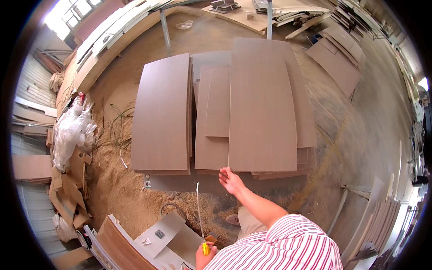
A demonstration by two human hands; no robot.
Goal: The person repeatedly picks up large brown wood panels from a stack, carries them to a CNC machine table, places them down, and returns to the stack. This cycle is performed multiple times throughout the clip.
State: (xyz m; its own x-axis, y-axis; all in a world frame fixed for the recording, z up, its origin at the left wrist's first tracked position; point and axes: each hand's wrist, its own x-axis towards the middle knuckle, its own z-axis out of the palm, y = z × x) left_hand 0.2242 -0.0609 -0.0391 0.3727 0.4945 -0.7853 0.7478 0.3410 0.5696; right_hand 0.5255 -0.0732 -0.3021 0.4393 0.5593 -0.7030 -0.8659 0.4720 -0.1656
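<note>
My left hand (204, 255), low in the picture, is closed round a yellow tape measure (206, 248). Its pale blade (199, 204) is drawn out and points away from me, the free end stopping short of the boards. My right hand (231, 181) reaches out to the near left corner of a tall brown panel (263, 105). Its fingers are loosely bent and apart, with nothing visible in them; whether they touch the edge I cannot tell. Left of that panel lie smaller brown boards (219, 103) and another stack of panels (161, 114).
Sawdust (108, 148) covers the floor at left, with clear plastic wrap (74, 130) and torn cardboard (67, 193). An open carton (168, 236) stands close by my left hand. More boards (337, 60) lie at the far right, and upright panels (380, 222) stand at the near right.
</note>
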